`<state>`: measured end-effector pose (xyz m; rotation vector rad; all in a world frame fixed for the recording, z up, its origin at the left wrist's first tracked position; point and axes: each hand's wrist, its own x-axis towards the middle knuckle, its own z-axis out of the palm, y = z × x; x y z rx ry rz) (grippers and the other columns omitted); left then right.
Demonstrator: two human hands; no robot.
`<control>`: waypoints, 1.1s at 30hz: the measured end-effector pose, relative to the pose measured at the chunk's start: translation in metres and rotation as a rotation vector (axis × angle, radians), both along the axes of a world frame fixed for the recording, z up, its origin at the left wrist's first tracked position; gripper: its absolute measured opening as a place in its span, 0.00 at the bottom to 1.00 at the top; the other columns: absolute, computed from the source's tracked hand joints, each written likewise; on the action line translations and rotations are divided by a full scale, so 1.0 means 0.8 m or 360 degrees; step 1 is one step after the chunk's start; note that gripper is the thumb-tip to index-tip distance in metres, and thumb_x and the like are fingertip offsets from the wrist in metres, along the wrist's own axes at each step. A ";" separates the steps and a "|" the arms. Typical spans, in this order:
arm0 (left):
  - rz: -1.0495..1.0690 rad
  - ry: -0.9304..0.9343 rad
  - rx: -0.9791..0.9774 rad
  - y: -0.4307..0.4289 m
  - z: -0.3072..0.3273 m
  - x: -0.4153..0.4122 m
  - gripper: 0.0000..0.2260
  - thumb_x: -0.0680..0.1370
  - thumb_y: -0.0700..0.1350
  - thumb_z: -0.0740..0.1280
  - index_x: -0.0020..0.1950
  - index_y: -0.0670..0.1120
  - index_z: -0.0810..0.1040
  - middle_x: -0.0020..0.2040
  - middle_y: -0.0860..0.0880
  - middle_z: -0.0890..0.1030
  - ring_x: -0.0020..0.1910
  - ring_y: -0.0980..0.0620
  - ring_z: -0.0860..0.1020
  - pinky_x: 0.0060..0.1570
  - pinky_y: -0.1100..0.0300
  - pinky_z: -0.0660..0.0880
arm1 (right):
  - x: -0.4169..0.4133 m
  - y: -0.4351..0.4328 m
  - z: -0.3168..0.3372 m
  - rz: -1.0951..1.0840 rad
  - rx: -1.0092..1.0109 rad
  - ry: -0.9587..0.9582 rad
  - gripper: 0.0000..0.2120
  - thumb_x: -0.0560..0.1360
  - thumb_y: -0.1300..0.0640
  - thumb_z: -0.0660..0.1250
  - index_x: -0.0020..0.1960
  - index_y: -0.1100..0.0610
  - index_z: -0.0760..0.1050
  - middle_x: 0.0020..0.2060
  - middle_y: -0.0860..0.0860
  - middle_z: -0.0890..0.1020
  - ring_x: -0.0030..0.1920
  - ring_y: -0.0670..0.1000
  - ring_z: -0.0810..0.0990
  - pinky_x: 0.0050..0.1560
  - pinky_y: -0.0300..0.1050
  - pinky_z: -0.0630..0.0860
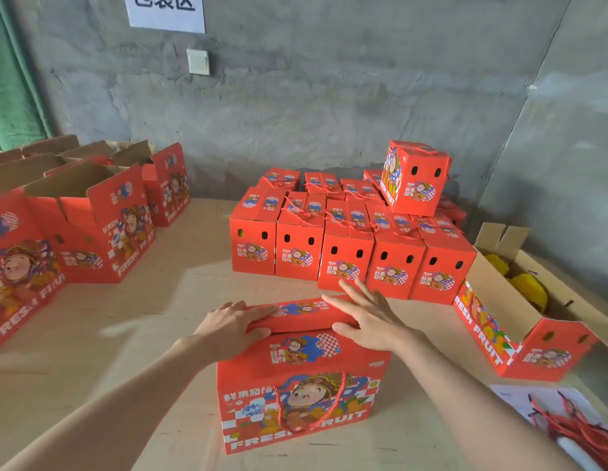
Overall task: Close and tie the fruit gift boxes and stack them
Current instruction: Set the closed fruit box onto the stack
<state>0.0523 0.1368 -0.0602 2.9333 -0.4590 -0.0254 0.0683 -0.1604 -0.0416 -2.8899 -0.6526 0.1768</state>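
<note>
Red fruit gift box (pixel 301 385) stood low centre of frame on the tabletop (pixel 143 317), with its red cord handle (pixel 311 402) hanging down the front face. Both hands were on the top flap (pixel 302 312), set apart. The left hand (pixel 234 322) was at the flap's left end, fingers flat along it, thumb against the near edge. The right hand (pixel 367 317) was at the right end, fingers straight and spread. Neither was curled round anything.

Behind, centre right, were rows of closed boxes (pixel 346 256), with one more box (pixel 414 178) stacked on top. Open boxes (pixel 92 232) stood at left. At far right an open box (pixel 492 290) held yellow netted fruit (pixel 530 294). Loose red cords (pixel 574 423) lay lower right.
</note>
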 end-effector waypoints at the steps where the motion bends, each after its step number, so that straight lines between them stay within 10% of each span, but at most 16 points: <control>1: -0.0006 0.0010 0.0015 0.000 -0.001 0.000 0.22 0.79 0.64 0.53 0.73 0.68 0.55 0.61 0.49 0.72 0.62 0.48 0.70 0.62 0.52 0.69 | 0.012 -0.002 0.005 0.0020 -0.0048 0.0057 0.29 0.78 0.38 0.57 0.74 0.31 0.46 0.76 0.44 0.38 0.75 0.50 0.32 0.73 0.59 0.36; 8: -0.0064 0.0135 0.0081 0.008 0.015 0.018 0.22 0.80 0.62 0.54 0.74 0.67 0.54 0.65 0.51 0.70 0.66 0.49 0.68 0.66 0.53 0.64 | 0.028 0.003 0.000 -0.0058 0.0003 0.0118 0.29 0.76 0.35 0.58 0.74 0.34 0.53 0.74 0.48 0.60 0.73 0.51 0.58 0.71 0.50 0.58; 15: -0.0162 0.0178 0.0519 -0.010 0.023 0.034 0.28 0.77 0.68 0.49 0.74 0.66 0.41 0.65 0.44 0.69 0.65 0.44 0.69 0.68 0.48 0.59 | 0.007 0.001 -0.018 -0.0055 -0.0123 -0.0118 0.26 0.78 0.35 0.51 0.75 0.34 0.50 0.73 0.58 0.63 0.74 0.57 0.59 0.73 0.54 0.55; 25: -0.0143 0.0000 0.0311 -0.036 0.006 0.038 0.33 0.75 0.70 0.49 0.76 0.55 0.54 0.69 0.50 0.69 0.65 0.47 0.70 0.65 0.51 0.65 | 0.011 -0.004 -0.011 0.0088 -0.0205 -0.0169 0.24 0.80 0.38 0.47 0.75 0.34 0.45 0.67 0.59 0.68 0.68 0.58 0.66 0.70 0.54 0.58; 33: -0.0282 -0.0092 0.0234 -0.031 0.009 0.033 0.46 0.59 0.77 0.27 0.75 0.65 0.47 0.65 0.50 0.71 0.61 0.48 0.72 0.62 0.52 0.68 | 0.015 -0.005 -0.004 0.0176 -0.0322 -0.0243 0.24 0.80 0.38 0.46 0.75 0.35 0.46 0.60 0.58 0.73 0.66 0.57 0.69 0.71 0.52 0.57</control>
